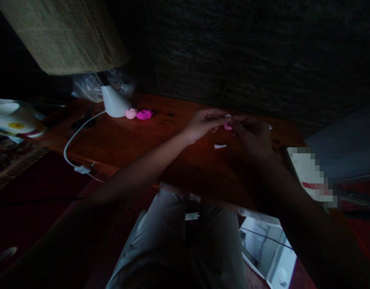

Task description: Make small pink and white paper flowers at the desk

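Observation:
My left hand and my right hand meet over the wooden table, fingertips pinched together. Between them is a small pink and white piece that looks like modelling clay; my fingers cover part of it. A thin white strip lies on the wood just below my hands. Another small white bit shows beyond my right hand. Off to the left, a pale pink lump and a bright magenta lump rest side by side against the lamp base.
A lamp with a white base and burlap-like shade stands at the back left, its white cable hanging over the edge. Dark scissors lie nearby. A white cup is far left; a partly blurred box sits right.

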The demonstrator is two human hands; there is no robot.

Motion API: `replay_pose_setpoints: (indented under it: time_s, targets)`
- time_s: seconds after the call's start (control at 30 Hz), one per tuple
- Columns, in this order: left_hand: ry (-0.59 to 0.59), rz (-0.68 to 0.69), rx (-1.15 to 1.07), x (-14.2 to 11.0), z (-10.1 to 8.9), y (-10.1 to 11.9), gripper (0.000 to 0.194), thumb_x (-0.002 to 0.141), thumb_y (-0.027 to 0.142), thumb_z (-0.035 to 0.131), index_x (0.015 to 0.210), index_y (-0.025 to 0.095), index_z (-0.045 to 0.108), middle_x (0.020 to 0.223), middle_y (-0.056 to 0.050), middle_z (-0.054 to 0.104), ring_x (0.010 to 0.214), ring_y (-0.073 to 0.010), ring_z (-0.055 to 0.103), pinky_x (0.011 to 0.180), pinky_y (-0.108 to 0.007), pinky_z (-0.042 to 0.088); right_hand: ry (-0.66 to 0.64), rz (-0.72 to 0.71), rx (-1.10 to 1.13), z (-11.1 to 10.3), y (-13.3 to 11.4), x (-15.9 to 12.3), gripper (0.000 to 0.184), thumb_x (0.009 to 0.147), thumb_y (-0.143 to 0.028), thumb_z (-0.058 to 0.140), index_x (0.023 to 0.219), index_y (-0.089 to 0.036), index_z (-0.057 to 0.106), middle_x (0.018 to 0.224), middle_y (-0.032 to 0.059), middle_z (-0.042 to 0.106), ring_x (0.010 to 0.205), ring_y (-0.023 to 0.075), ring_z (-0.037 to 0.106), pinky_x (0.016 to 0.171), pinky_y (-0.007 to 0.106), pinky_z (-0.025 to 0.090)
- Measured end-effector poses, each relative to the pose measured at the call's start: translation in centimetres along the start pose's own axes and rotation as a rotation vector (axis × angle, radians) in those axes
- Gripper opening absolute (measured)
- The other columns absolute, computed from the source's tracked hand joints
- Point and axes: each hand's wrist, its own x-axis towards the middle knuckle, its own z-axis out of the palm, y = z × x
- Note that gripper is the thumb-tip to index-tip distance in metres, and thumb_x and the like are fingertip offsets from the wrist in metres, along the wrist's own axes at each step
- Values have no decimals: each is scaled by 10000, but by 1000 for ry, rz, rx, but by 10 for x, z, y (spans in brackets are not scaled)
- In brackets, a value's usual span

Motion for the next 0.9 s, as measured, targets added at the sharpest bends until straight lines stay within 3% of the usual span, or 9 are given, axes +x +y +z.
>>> replay_pose_setpoints:
  time_s: [0.17,0.4,0.63,0.9]
  targets:
    - [26,3,32,0,1,2,206,826,305,749,903,118,711,670,1,666,508,-27,508,472,-163,344,-3,-14,-9,3,-4,-2,133,800,-368,756,768,-239,749,751,0,696,601,124,547,564,261,437]
    - [40,89,163,3,-2,-8,295,866,423,682,877,130,705,644,-11,641,520,-49,516,460,-178,315,18,-25,-21,7,3,-1,202,845,-389,717,730,-223,716,742,-3,680,580,107,540,544,249,417]
    - [63,138,194,7,0,-14,270,880,410,668,847,143,693,703,-17,670,503,-44,481,477,-195,345,-52,6,40,7,7,2,324,804,-559,727,770,-237,709,780,16,691,611,129,588,510,251,434]
    - [82,87,190,0,0,-8,214,870,369,688,809,163,683,659,-18,664,524,-63,508,474,-208,338,-67,-14,76,10,6,1,346,752,-583,765,823,-246,726,785,-5,681,637,114,597,532,241,445]
